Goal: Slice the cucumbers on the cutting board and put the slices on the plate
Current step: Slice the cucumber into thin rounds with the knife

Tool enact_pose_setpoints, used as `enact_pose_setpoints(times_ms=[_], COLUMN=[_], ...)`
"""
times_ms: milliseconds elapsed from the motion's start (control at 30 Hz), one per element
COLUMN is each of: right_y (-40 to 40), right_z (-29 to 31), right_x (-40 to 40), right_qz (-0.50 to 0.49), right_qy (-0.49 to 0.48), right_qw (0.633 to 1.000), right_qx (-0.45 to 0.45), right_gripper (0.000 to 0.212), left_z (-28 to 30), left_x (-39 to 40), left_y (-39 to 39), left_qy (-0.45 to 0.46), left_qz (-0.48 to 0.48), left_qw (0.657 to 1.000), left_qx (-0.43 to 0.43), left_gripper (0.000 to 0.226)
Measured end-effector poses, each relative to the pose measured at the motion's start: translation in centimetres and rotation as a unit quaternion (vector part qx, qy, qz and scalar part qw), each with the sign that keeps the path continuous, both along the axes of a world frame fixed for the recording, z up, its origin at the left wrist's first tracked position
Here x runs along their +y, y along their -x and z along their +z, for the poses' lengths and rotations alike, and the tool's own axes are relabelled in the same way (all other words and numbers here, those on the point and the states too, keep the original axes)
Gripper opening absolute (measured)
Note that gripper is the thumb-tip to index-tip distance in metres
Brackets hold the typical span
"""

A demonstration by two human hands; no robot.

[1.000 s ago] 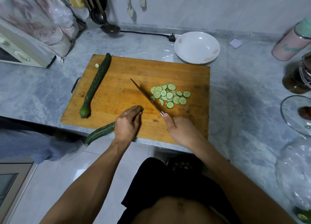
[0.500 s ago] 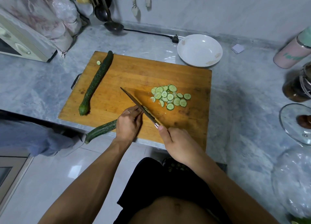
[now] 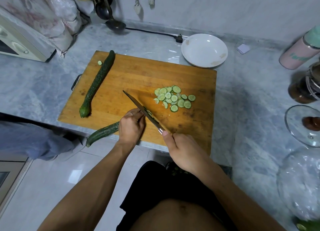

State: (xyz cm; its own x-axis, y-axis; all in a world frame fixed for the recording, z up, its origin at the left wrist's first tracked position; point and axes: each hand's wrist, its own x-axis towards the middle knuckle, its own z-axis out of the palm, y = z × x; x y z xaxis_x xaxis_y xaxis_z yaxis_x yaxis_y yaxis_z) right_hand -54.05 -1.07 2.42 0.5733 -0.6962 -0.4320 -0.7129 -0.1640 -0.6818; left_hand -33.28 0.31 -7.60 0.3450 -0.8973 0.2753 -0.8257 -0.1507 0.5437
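Note:
A wooden cutting board point(image 3: 131, 78) lies on the marble counter. My left hand point(image 3: 131, 126) grips a cucumber point(image 3: 102, 133) whose uncut end juts past the board's near edge. My right hand point(image 3: 183, 149) holds a knife point(image 3: 140, 107), the blade lying against the fingers of my left hand at the cucumber's cut end. A heap of several slices point(image 3: 174, 98) lies right of the blade. A whole cucumber point(image 3: 97, 82) lies along the board's left side, with a small cut piece point(image 3: 99, 63) near its far end. The white plate point(image 3: 204, 50) stands beyond the board's far right corner.
A ladle point(image 3: 114, 25) and a power cord with plug point(image 3: 179, 38) lie at the back wall. A white appliance point(image 3: 20, 40) stands far left. At the right stand a pink bottle point(image 3: 299, 52), a dark jar point(image 3: 304, 86) and a glass lid point(image 3: 304, 125).
The knife has come down and back from above the board to the cucumber's cut end beside my left fingers. My left hand has kept its hold on the cucumber.

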Motion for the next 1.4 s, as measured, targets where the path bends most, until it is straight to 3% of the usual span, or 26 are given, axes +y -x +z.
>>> enact_pose_setpoints(times_ms=[467, 634, 1000, 1401], right_y=[-2.5, -2.6, -1.1, 0.6], right_z=[-2.0, -2.4, -1.2, -0.2], right_x=[-1.0, -1.0, -2.8, -1.9], right_qz=[-0.033, -0.034, -0.015, -0.009], right_qy=[-0.039, -0.024, 0.031, 0.019], right_qw=[0.999, 0.999, 0.999, 1.0], right_qx=[0.012, 0.004, -0.008, -0.019], right_gripper=[0.06, 0.06, 0.066, 0.069], left_z=[-0.5, 0.4, 0.5, -0.8], left_x=[-0.1, 0.4, 0.6, 0.0], left_y=[0.1, 0.2, 0.6, 1.5], left_qy=[0.009, -0.008, 0.005, -0.006], left_qz=[0.014, 0.007, 0.015, 0.025], left_qw=[1.0, 0.999, 0.999, 0.999], left_qx=[0.005, -0.045, -0.04, -0.032], left_gripper=[0.02, 0.018, 0.02, 0.021])
